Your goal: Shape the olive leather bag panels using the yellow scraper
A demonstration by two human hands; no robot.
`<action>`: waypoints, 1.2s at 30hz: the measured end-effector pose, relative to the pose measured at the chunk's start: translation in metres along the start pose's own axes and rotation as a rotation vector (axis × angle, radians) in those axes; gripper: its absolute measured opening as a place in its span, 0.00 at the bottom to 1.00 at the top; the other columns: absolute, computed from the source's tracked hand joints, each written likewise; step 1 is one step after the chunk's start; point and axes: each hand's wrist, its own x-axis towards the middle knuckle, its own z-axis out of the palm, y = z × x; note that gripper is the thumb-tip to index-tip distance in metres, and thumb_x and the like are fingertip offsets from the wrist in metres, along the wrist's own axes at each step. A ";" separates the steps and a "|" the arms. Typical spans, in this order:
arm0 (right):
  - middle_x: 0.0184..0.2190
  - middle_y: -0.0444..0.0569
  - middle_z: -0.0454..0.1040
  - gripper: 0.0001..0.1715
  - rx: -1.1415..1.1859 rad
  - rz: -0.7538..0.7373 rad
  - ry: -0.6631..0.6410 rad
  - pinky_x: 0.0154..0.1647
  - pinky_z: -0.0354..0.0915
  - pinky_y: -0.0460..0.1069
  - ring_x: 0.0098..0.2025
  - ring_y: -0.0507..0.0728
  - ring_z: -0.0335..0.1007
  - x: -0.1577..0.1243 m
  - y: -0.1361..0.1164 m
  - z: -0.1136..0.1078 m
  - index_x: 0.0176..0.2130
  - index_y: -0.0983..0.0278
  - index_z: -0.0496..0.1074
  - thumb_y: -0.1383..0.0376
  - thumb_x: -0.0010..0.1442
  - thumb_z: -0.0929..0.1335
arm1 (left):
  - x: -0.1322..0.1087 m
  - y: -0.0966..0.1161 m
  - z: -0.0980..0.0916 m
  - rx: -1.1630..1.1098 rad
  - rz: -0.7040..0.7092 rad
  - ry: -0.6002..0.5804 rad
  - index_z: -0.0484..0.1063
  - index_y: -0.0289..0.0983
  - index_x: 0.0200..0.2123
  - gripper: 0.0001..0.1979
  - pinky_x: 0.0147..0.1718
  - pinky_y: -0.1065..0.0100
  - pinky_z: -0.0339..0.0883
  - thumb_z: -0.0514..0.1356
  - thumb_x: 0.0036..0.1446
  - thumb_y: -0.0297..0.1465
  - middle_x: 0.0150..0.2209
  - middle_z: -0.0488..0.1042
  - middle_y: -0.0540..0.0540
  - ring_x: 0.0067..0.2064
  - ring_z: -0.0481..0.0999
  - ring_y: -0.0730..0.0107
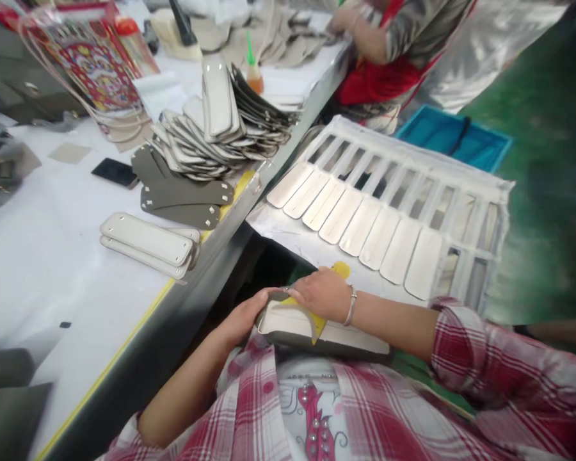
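The left hand [242, 318] is closed around the left end of a long panel with a cream face and dark grey edge [288, 322], which lies just in front of the person's body, between the bench [52, 246] and a white slatted rack [290, 235] bearing a row of pale cream rounded strips [348, 216]. The right hand [324, 296] is above the panel's cream face, fingers clamped on a thin, flat yellow piece [320, 328] that sticks out on both sides of the hand, its lower pointed end overlapping the panel.
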 end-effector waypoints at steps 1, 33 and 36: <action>0.27 0.53 0.74 0.29 -0.009 0.046 -0.015 0.30 0.50 0.51 0.29 0.57 0.69 -0.008 0.001 -0.004 0.31 0.65 0.72 0.55 0.65 0.51 | 0.001 0.001 -0.003 -0.055 -0.021 -0.046 0.67 0.35 0.50 0.28 0.48 0.62 0.60 0.46 0.58 0.49 0.48 0.71 0.42 0.49 0.68 0.58; 0.23 0.44 0.71 0.07 1.840 0.696 0.404 0.19 0.61 0.46 0.22 0.53 0.68 -0.078 -0.165 0.057 0.34 0.63 0.61 0.61 0.57 0.62 | -0.047 0.000 -0.026 0.126 0.003 -0.063 0.60 0.44 0.56 0.33 0.14 0.76 0.51 0.50 0.52 0.54 0.37 0.72 0.45 0.20 0.66 0.76; 0.22 0.44 0.71 0.05 1.919 0.702 0.422 0.22 0.63 0.46 0.22 0.51 0.68 -0.066 -0.168 0.062 0.34 0.64 0.63 0.63 0.57 0.62 | -0.038 0.001 -0.016 -0.063 -0.048 -0.203 0.52 0.47 0.59 0.34 0.18 0.74 0.60 0.47 0.53 0.55 0.36 0.71 0.47 0.24 0.69 0.73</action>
